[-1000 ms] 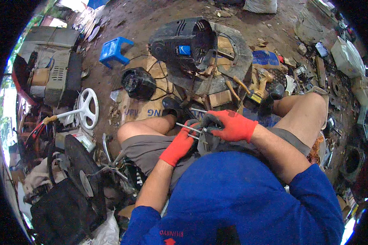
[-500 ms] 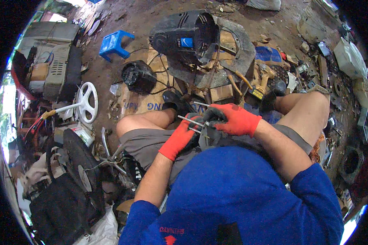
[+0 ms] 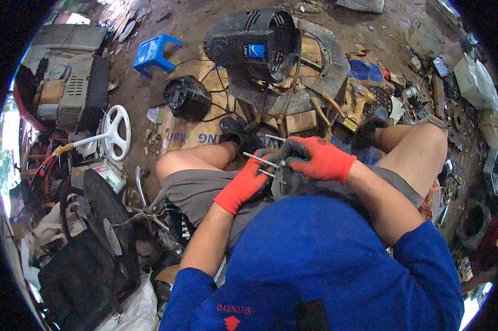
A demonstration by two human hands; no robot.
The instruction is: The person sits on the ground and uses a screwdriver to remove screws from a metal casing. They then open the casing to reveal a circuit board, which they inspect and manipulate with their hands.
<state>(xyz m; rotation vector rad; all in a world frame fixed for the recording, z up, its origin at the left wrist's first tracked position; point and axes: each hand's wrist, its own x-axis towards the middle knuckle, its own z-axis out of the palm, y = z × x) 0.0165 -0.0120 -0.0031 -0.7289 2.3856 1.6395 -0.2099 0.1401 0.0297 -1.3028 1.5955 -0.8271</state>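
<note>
A grey metal part (image 3: 280, 187) with thin rods (image 3: 259, 159) is sitting before the grey shorts (image 3: 196, 193), the left hand (image 3: 248, 181) grasping it and the right hand (image 3: 322, 159) pinching its upper end. Beyond, a black housing (image 3: 232, 47) is lying near a yellow drill (image 3: 357, 107); a blue stool (image 3: 156, 52) is standing farther left.

1. Blue stool (image 3: 151, 53) on the dirt floor (image 3: 188, 22), left of a black housing (image 3: 229, 41)
2. Yellow drill (image 3: 357, 108) on the right, beside yellow handles (image 3: 333, 105)
3. White wheel (image 3: 116, 133) at left, on a white shaft (image 3: 90, 141)
4. White sack (image 3: 137, 310), lower left
</note>
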